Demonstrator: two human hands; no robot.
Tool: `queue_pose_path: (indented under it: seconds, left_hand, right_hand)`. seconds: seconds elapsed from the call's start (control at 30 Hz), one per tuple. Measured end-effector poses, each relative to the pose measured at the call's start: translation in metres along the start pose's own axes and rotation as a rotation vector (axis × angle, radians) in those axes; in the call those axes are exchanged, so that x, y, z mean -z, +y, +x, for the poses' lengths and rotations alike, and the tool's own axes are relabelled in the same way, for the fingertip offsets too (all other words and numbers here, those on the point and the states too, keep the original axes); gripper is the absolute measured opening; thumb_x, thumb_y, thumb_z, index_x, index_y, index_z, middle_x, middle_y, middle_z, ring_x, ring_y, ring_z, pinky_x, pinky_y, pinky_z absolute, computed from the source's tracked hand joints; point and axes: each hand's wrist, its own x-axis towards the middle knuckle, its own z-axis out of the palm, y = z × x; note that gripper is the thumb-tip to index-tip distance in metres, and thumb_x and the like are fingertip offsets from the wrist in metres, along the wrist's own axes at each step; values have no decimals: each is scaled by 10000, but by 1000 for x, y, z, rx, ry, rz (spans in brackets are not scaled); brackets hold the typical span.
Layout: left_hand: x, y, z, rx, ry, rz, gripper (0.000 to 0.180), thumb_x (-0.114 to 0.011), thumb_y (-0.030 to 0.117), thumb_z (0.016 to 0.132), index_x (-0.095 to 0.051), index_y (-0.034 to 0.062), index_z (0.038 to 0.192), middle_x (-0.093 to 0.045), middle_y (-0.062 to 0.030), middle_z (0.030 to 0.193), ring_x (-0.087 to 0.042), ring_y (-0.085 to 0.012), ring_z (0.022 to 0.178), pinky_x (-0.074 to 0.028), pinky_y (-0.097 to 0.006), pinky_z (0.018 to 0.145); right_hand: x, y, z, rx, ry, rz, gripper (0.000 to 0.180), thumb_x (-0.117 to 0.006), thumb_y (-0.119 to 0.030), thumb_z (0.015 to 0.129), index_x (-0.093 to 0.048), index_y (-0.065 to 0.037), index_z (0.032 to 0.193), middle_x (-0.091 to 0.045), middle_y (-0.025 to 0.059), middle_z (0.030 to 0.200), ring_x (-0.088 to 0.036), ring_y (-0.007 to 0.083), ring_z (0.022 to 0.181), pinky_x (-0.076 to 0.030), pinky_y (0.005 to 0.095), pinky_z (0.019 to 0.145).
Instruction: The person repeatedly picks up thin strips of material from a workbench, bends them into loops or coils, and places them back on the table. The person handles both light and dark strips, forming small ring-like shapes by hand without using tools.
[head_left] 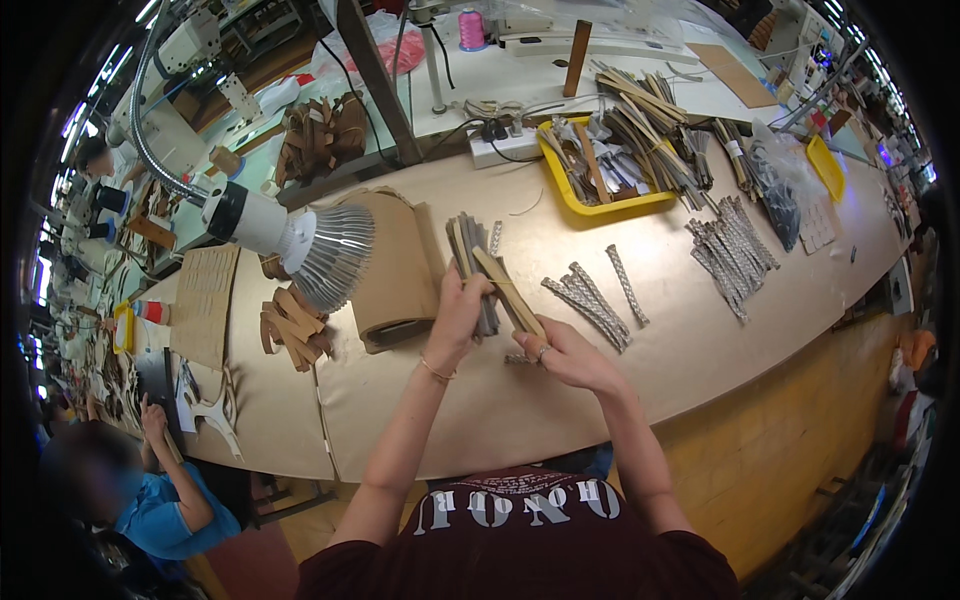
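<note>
My left hand (460, 312) is closed around a bundle of narrow grey strips (465, 240), which stands up past the fingers. Slanting across from it, a bundle of tan strips (510, 295) has its lower end pinched in my right hand (568, 355). Its upper end touches the grey bundle. A short braided strip (496, 238) lies just behind the bundles, and another braided end shows beside my right fingers. To the right are several silvery braided strips (590, 305) in a loose fan, with a single braided strip (627, 285) beside them.
A folded brown cardboard piece (395, 270) lies left of my hands, under a metal-finned lamp (330, 255). Farther back sits a yellow tray (620, 207) of strips. More braided strips (735, 255) lie at right. A person in blue (180, 510) works at lower left.
</note>
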Motion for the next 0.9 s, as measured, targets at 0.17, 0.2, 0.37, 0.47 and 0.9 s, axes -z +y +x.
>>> queue_pose_path:
  seconds: [0.17,0.2,0.37,0.47,0.9]
  left_hand:
    - [-1,12,13,17,118,125,199,-504,37,832,-539,-26,1017,-592,-53,818,-561,-111,672,-489,-249,619]
    - [1,20,20,0,146,34,202,-510,45,841,-538,-37,1023,-602,-63,837,-576,-121,695,-501,-258,637]
    - [-1,44,60,31,80,-144,247,-546,87,882,-534,-81,1063,-645,-116,993,-642,-173,832,-551,-311,731]
    - [-7,40,69,74,42,-239,262,-551,85,886,-534,-71,1096,-632,-151,1120,-653,-197,893,-565,-333,790]
    - [4,-62,58,62,80,593,359,-572,160,859,-503,-67,1128,-660,-162,935,-656,-186,752,-545,-311,634]
  right_hand:
    - [13,13,-34,1,-9,-48,348,-520,-329,996,-541,14,935,-523,92,692,-493,168,643,-422,345,599]
    - [17,15,-44,-21,-11,-23,349,-522,-329,995,-541,15,935,-520,87,684,-489,166,633,-420,347,591]
    - [43,22,-69,-32,175,44,361,-535,-332,987,-546,24,933,-538,98,666,-519,198,607,-429,363,583]
    - [62,15,-37,-60,362,-253,357,-543,-321,978,-558,33,933,-592,148,697,-570,269,620,-451,387,604]
    - [20,2,78,-190,540,-689,311,-553,-289,927,-595,18,963,-682,246,845,-670,429,831,-523,519,757]
